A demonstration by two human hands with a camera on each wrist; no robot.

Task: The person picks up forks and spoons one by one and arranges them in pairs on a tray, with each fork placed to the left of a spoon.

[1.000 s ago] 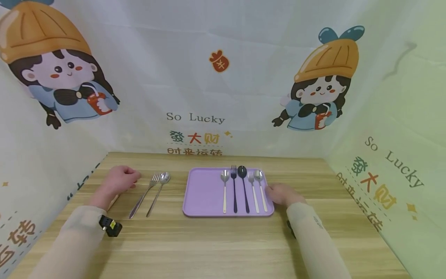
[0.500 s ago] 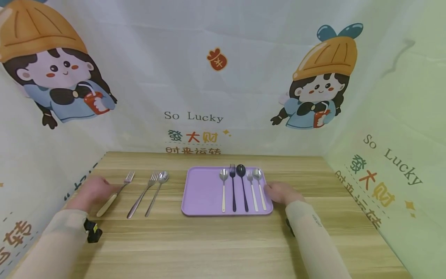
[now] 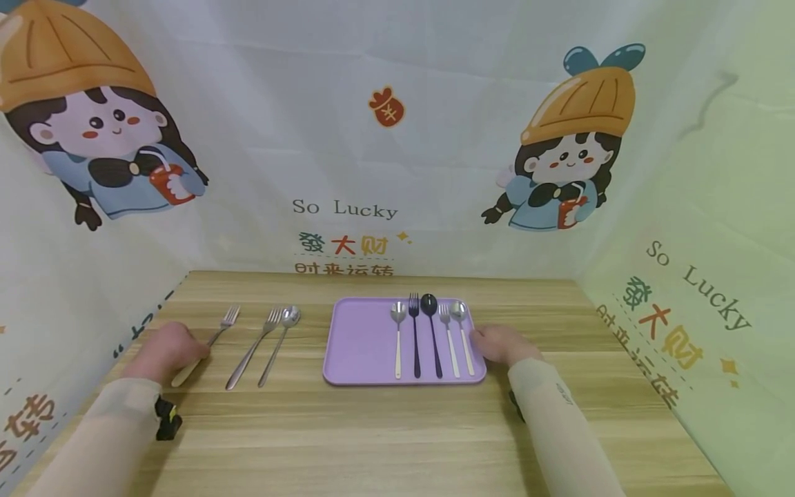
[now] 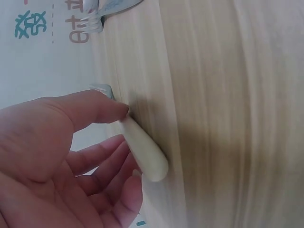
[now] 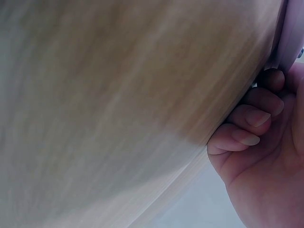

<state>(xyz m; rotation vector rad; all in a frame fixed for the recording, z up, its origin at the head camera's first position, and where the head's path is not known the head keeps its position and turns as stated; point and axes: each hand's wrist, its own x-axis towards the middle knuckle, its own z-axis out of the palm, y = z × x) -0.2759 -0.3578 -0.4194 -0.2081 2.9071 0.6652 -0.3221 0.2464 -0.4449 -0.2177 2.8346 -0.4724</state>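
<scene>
My left hand (image 3: 168,351) is at the far left of the table, over the handle of a cream-handled fork (image 3: 230,317) with metal tines. In the left wrist view, thumb and fingers pinch the cream handle (image 4: 148,154) from either side, its rounded end sticking out. A metal fork (image 3: 253,352) and a metal spoon (image 3: 273,355) lie to its right. My right hand (image 3: 504,344) holds the right edge of a purple tray (image 3: 360,342); its fingers are curled in the right wrist view, though the thumb is hidden.
On the tray's right half lie a cream-handled spoon (image 3: 398,345), a black fork (image 3: 415,338), a black spoon (image 3: 433,338), a white-handled fork (image 3: 451,345) and a white-handled spoon (image 3: 463,342). A printed cloth (image 3: 447,207) stands behind the wooden table (image 3: 348,442).
My left hand shifted left, uncovering the cream-handled fork, then came back over its handle. That fork lies in the same place as half a second ago. My right hand stayed at the tray.
</scene>
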